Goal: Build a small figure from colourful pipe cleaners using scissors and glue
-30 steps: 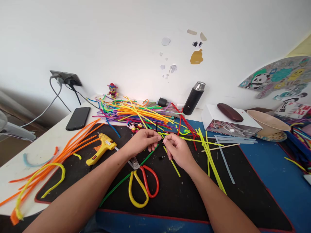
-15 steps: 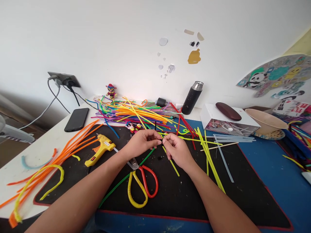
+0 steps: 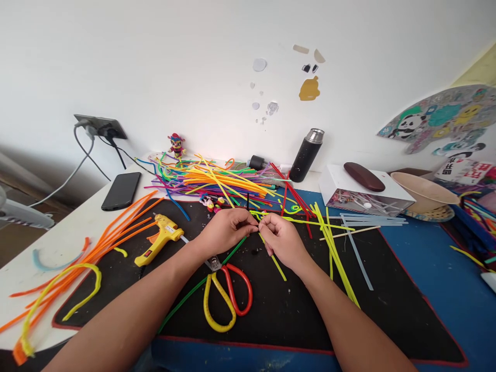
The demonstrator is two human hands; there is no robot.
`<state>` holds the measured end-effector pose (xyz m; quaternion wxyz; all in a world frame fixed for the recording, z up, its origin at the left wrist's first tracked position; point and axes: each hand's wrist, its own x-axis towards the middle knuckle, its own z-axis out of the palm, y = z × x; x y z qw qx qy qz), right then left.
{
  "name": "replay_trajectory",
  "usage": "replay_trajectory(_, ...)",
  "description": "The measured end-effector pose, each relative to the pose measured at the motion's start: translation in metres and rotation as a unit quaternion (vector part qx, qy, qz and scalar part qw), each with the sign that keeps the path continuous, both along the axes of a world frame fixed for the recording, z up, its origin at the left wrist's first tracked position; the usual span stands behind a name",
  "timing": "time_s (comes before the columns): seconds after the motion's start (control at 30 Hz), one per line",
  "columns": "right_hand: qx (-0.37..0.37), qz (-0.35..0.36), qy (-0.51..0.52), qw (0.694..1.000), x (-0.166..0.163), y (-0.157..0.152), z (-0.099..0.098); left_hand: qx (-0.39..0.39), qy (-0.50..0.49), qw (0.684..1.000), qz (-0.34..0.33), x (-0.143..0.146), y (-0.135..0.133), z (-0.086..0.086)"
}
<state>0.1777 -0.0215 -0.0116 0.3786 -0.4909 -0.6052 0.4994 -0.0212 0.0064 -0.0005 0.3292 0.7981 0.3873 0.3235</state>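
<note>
Over the black mat (image 3: 287, 320), my left hand (image 3: 228, 230) and my right hand (image 3: 284, 240) meet with their fingertips pinched closely together. What lies between the fingertips is too small and hidden to make out. A short black stem (image 3: 248, 200) rises just behind my left fingers; whether it is held there I cannot tell. Below my right fingers a yellow-green pipe cleaner (image 3: 278, 267) slants across the mat. Scissors (image 3: 220, 321) with one yellow and one red handle lie under my left wrist, over a green pipe cleaner (image 3: 182, 302).
Left are a yellow glue gun (image 3: 159, 240), orange pipe cleaners (image 3: 104, 245) and a phone (image 3: 121, 191). A colourful pipe cleaner pile (image 3: 217, 181) lies at the back, near a black flask (image 3: 307, 155). Rightward are yellow-green pipe cleaners (image 3: 336, 258), pale glue sticks (image 3: 360, 263) and a white box (image 3: 329, 188).
My fingertips have shifted very slightly against each other, and the left hand has tilted a little. The things on the table lie as before.
</note>
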Motion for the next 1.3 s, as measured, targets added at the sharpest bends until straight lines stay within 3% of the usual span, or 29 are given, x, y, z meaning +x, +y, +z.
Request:
replay_trajectory(0.7, -0.021, 0.008, -0.004, 1.000, 0.001, 0.001, -0.003, 0.063, 0.017, 0.998, -0.009, 0.001, -0.001, -0.004)
replay_trajectory(0.83, -0.026, 0.001, 0.004, 1.000, -0.001, 0.000, -0.002, 0.015, -0.027, 0.999, -0.016, -0.002, 0.004, -0.006)
replay_trajectory(0.9, -0.024, -0.007, 0.011, 1.000, -0.001, 0.000, -0.001, -0.026, -0.093, 0.995, 0.010, -0.007, 0.007, -0.001)
replay_trajectory(0.97, -0.017, -0.013, 0.016, 1.000, -0.002, -0.001, 0.000, -0.046, -0.176, 0.980, 0.078, -0.015, 0.012, 0.007)
replay_trajectory(1.1, -0.010, -0.029, 0.032, 0.999, -0.001, 0.000, 0.000, 0.002, -0.319, 0.922, 0.218, -0.034, 0.022, 0.022)
replay_trajectory(1.2, -0.010, -0.034, 0.038, 0.999, -0.001, 0.000, -0.001, 0.001, -0.376, 0.893, 0.248, -0.042, 0.029, 0.025)
replay_trajectory(1.3, -0.013, -0.032, 0.034, 0.999, -0.002, 0.000, 0.000, -0.018, -0.382, 0.888, 0.257, -0.042, 0.030, 0.023)
